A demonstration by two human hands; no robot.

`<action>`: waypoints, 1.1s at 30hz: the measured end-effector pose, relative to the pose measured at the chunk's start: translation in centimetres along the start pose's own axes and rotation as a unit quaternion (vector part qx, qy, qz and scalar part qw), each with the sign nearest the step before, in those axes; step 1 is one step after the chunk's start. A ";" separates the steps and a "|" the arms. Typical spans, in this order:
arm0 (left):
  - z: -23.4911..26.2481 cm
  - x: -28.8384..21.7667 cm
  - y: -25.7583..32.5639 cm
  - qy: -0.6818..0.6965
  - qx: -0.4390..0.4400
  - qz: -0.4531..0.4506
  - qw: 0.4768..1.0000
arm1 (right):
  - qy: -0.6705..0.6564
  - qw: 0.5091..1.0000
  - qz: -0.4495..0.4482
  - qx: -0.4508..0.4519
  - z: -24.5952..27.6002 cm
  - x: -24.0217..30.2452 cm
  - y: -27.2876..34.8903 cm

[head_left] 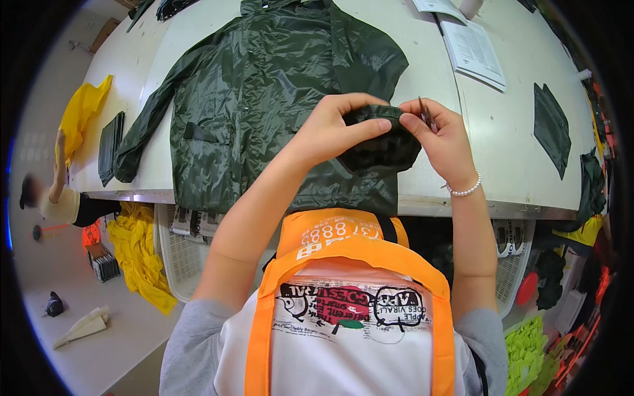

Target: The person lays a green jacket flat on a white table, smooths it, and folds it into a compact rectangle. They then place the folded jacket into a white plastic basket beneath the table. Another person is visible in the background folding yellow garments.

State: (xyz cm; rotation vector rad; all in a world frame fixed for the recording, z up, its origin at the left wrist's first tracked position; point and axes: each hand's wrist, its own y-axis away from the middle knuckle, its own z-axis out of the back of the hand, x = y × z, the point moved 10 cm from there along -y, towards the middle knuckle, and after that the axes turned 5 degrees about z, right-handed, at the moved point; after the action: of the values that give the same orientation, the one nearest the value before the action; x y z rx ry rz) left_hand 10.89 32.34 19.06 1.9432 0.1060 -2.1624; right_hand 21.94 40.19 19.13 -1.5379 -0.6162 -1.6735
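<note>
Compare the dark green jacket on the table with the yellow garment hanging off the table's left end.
The dark green jacket lies spread flat across the white table, while the yellow garment droops over the table's edge. The jacket is dark and its sleeve and pocket show, while the yellow garment is bright and bunched. The left hand and right hand pinch the jacket's cuff; nobody touches the yellow one. Both look like thin, shiny rainwear fabric.

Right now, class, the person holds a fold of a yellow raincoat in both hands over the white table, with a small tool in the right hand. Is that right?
Not quite. The head view shows the raincoat spread on the table is dark green, not yellow. The rest stands: the left hand and right hand both pinch a fold of it, and the right hand holds a small thin tool.
</note>
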 end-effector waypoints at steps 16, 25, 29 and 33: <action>-0.5 1.4 0.0 0.102 0.006 0.062 0.993 | 0.271 0.938 0.209 -0.044 0.0 5.9 1.5; -0.1 1.0 0.2 0.121 -0.002 0.049 0.992 | 0.164 0.975 0.141 -0.058 1.3 3.6 1.2; 0.9 0.1 0.4 0.134 -0.007 0.006 0.991 | -0.004 0.998 -0.025 0.052 0.2 -0.7 1.4; -0.5 -0.6 0.2 0.091 0.011 -0.014 0.996 | 0.035 0.998 0.018 -0.049 1.3 -2.1 0.9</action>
State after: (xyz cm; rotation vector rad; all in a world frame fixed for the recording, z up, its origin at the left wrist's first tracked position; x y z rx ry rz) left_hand 11.50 32.38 19.64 2.1608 0.1435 -2.0068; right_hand 23.46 41.12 17.13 -1.5425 -0.4731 -1.7454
